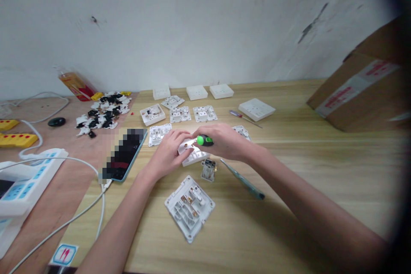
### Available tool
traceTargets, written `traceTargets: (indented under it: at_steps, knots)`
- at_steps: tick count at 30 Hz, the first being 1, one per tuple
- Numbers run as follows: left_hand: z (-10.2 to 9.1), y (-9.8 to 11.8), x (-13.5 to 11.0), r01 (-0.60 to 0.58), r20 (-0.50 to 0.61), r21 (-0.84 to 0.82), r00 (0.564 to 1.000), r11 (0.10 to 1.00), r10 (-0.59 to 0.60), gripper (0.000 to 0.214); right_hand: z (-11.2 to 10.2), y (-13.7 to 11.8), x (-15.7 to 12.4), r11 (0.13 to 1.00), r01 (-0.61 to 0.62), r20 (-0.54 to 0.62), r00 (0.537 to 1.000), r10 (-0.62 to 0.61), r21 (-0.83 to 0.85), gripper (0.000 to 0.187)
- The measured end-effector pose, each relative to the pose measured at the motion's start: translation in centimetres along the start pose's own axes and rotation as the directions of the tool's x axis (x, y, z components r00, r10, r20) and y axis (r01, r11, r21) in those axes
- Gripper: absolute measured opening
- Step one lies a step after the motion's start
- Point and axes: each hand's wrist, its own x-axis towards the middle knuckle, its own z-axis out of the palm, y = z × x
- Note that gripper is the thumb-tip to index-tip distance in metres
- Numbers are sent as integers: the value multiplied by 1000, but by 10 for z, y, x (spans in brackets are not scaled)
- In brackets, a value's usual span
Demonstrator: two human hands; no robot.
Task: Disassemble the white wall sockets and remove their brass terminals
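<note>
A light wood-grain table (289,171) fills the lower frame, set against a scuffed white wall (192,25). A cardboard box (359,90) with red-printed tape is propped at the right edge, and its contents are not shown. A wooden board (48,231) is laid at the left, overlapping the table. On it are placed yellow power strips (18,140), a white power strip (28,175), an orange packet (77,86) and a heap of black and white plastic parts (102,115).

Rows of white socket plates (197,92) are spread across the table's far half. Some are turned face down with their backs exposed. An open socket housing (152,114) is seen at upper centre, with small parts held inside it. A larger open socket (189,208) lies face down near the bottom of the frame, its compartments fitted with brass contacts. A phone (123,156) is laid beside the board, a red-handled screwdriver (245,119) at upper right, and a teal tool (243,180) just right of centre. A small switch insert (208,170) lies just below the hands.

At centre, a white plate (194,156) is gripped by the left hand (168,154). A green screwdriver (204,140) is clenched in the right hand (223,140), directly over the plate, its tip hidden.
</note>
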Motion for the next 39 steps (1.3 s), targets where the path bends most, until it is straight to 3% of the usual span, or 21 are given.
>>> traceTargets:
  at_steps: [4,12,16,24,34,36,39]
  knots:
    - [-1,1,-1,43,19,55,999,998,-44,21,-8,-7,0,995,61,-159,986,-49,73,15]
    - [10,50,9,-189,168,136,972,972,165,23,-54,-37,-11,982,122,-339,939,-67,142,10]
    - [14,55,13,-214,246,150,953,965,174,20,-68,-42,-23,987,113,-350,934,-67,112,9]
    - [19,56,14,-300,229,147,937,942,263,14,-65,-36,-50,996,42,-340,940,-13,78,11]
    - [10,52,3,-165,109,-134,978,977,180,6,-85,-54,-73,997,-53,-466,882,72,54,9]
    - [10,51,2,-153,107,-121,980,981,166,4,-86,-55,-74,997,-53,-468,881,72,54,9]
    - [12,52,3,-157,152,-21,976,987,158,16,-86,-54,-75,997,-48,-454,889,67,52,9]
